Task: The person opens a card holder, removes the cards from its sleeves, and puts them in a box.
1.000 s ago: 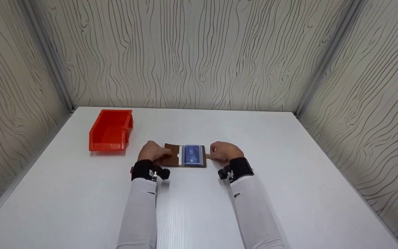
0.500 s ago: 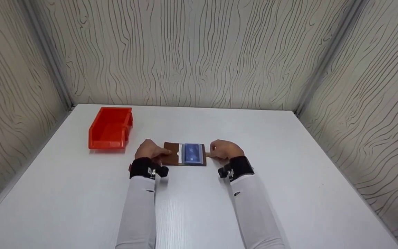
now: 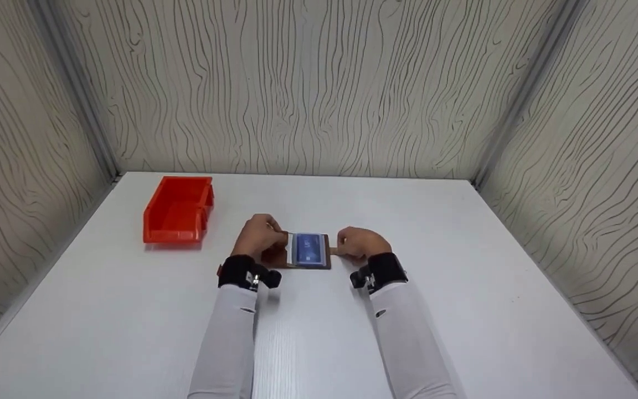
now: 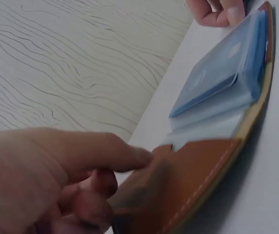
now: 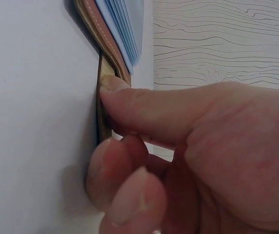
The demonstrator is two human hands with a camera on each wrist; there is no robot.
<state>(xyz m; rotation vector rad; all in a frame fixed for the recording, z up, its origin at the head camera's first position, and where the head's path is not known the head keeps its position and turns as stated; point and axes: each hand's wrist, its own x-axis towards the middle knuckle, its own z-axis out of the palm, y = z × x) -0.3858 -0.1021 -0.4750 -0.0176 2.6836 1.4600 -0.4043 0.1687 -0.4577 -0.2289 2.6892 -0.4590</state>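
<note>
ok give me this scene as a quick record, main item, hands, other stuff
main item: brown card holder, open on the white table
right half: clear sleeves, blue card showing
left hand: at the left flap, grip unclear
right hand: pinching the strap at the right edge
also there: red bin, farther back on the left

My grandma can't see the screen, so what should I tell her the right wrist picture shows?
Close up, a right hand pinches a tan strap on a brown stitched card wallet. The wallet, with layered clear-blue sleeves, lies on a white tabletop; a pale wood-grain-patterned wall is behind.
</note>
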